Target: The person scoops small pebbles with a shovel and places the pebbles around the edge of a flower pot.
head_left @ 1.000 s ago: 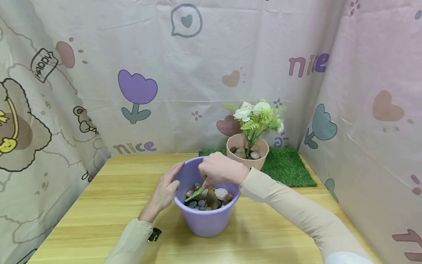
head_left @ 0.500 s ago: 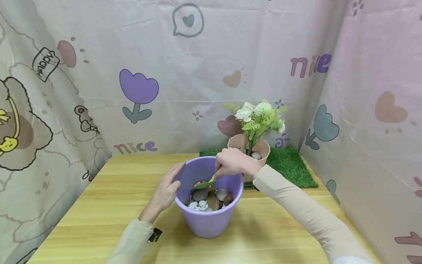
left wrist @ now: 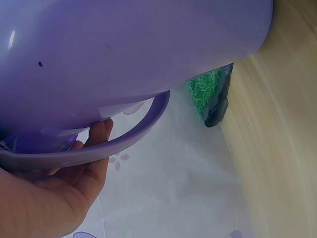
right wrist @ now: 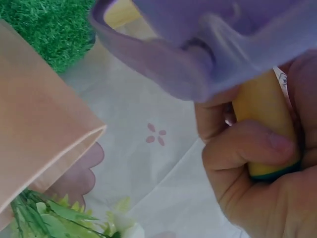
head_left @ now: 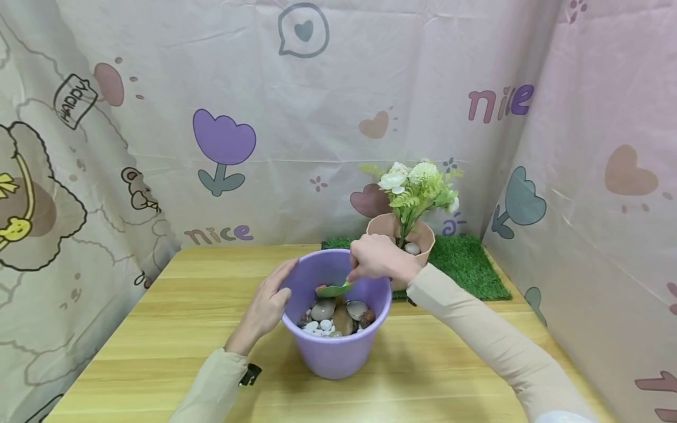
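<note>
Left hand gripping round purple plastic bucket; right hand clutching small green-bladed trowel inside bucket, over smooth, rounded mixed-colour stones. Trowel probably feeling light, stiff, best gripped by yellow handle; stones likely sliding.

I kept the left arm stretched forward, the left hand gripping with bent fingers — while the right arm slanted inward, ending in the right hand, curled tight, its back upward.

Behind the bucket, a flowerpot blocks passage; leftward, table allows it.
</note>
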`<move>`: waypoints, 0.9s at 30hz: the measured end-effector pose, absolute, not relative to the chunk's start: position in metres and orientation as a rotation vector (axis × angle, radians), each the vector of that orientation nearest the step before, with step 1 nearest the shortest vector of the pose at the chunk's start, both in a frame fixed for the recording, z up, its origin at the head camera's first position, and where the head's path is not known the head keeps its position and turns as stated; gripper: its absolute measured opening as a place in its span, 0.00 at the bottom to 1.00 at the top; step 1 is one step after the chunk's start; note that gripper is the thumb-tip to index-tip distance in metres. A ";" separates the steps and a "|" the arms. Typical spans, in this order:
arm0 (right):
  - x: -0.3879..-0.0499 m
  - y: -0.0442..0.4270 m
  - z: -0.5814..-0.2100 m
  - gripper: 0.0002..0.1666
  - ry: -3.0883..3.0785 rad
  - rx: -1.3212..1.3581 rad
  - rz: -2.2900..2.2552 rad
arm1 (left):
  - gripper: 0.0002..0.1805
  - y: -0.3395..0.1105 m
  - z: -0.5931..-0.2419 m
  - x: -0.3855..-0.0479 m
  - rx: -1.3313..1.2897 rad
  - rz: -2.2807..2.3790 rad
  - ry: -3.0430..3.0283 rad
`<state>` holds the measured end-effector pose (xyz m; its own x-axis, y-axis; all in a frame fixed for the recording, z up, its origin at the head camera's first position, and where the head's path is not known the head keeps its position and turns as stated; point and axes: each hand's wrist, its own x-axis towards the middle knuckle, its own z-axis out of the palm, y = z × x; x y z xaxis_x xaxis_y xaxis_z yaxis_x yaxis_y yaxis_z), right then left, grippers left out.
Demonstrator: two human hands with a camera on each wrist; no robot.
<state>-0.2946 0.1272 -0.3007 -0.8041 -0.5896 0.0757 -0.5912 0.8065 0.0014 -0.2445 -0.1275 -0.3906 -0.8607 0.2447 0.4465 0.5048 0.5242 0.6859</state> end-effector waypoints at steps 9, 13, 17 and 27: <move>-0.290 0.143 -0.304 0.11 -2.794 1.066 0.139 | 0.37 -0.127 -0.391 -0.245 -0.629 -1.257 -2.474; -0.289 0.149 -0.305 0.09 -2.735 1.085 0.140 | 0.37 -0.127 -0.391 -0.245 -0.630 -1.265 -2.470; -0.289 0.156 -0.311 0.07 -2.677 1.111 0.154 | 0.37 -0.127 -0.391 -0.245 -0.628 -1.271 -2.465; -0.292 0.169 -0.328 0.10 -2.493 1.138 0.219 | 0.37 -0.127 -0.390 -0.244 -0.634 -1.267 -2.456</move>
